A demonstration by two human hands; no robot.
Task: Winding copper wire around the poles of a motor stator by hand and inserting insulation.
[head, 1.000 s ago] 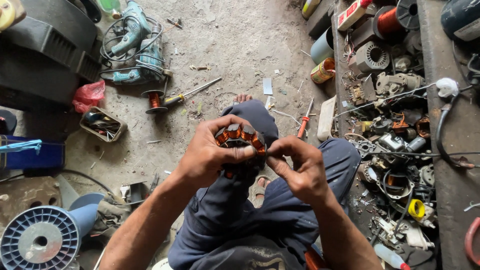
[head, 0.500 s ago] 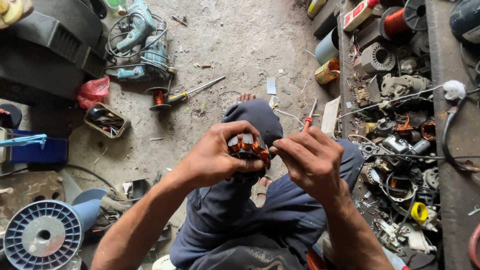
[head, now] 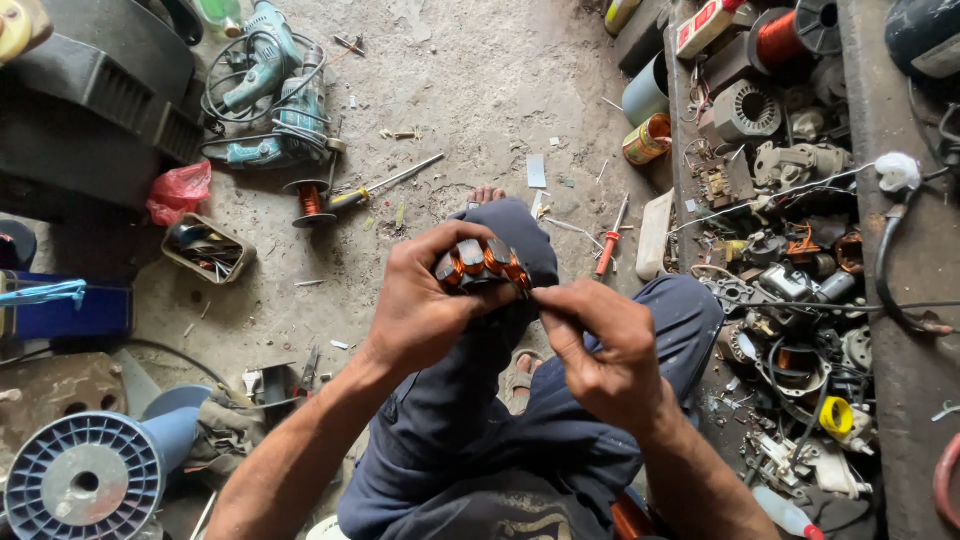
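The person sits on the concrete floor (head: 470,110) with knees drawn up in dark blue trousers (head: 480,420), and both hands meet above the raised knee. The left hand (head: 430,300) is curled around a small motor stator (head: 480,265) wound with copper coils, thumb and fingers wrapped over its near and left sides so that only the copper top shows. The right hand (head: 600,345) comes in from the right with its fingers pressed together, the fingertips pinching at the right edge of the stator; what exactly they pinch is too small to tell. The stator sits at the middle of the scene, held off the floor between the two hands.

On the floor just beyond the knee lies a red-handled screwdriver (head: 610,240), and a longer screwdriver with a yellow handle (head: 385,185) lies further left, beside a small spool of copper wire (head: 310,200). Far left are two teal power drills (head: 270,90) with tangled cords, a red plastic bag (head: 180,190) and a small tray of bits (head: 205,248). A large blue spool (head: 85,478) stands at the near left corner. Along the right runs a low shelf (head: 900,330) crowded with motor parts, wires and a reel of copper wire (head: 780,35), with a yellow ring (head: 836,416) near its near end.
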